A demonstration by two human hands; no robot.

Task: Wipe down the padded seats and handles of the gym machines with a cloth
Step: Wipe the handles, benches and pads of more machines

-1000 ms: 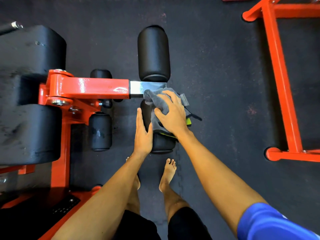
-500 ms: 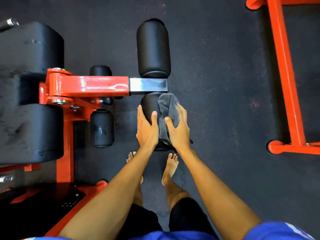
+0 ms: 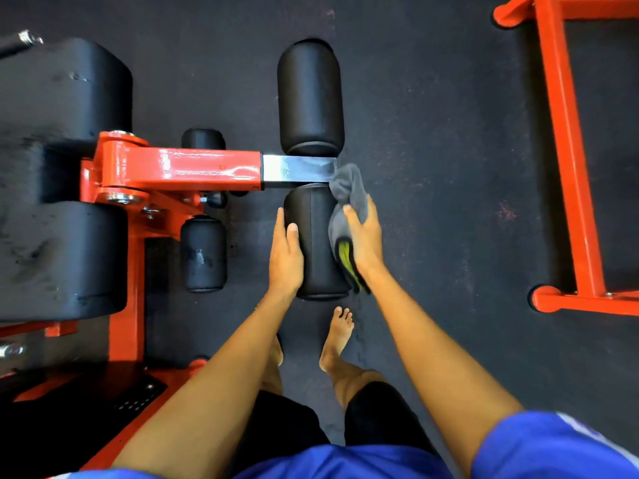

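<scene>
Right hand (image 3: 364,236): cupped over the cloth (image 3: 349,198), which is pressed against the right side of the near roller pad (image 3: 318,243), thumb laid on top.
Left hand (image 3: 285,257): fingers straight, laid flat along the pad's left side, nothing gripped.
Cloth: grey with a yellow-green edge, bunched, its far end just beside the steel bar (image 3: 297,169).
Wipe: the pad is best steadied from the left against spinning while the cloth is drawn round the curve with even pressure.
Hidden: the pad's underside and the right fingertips are not seen; wetness of the cloth cannot be told.
</scene>
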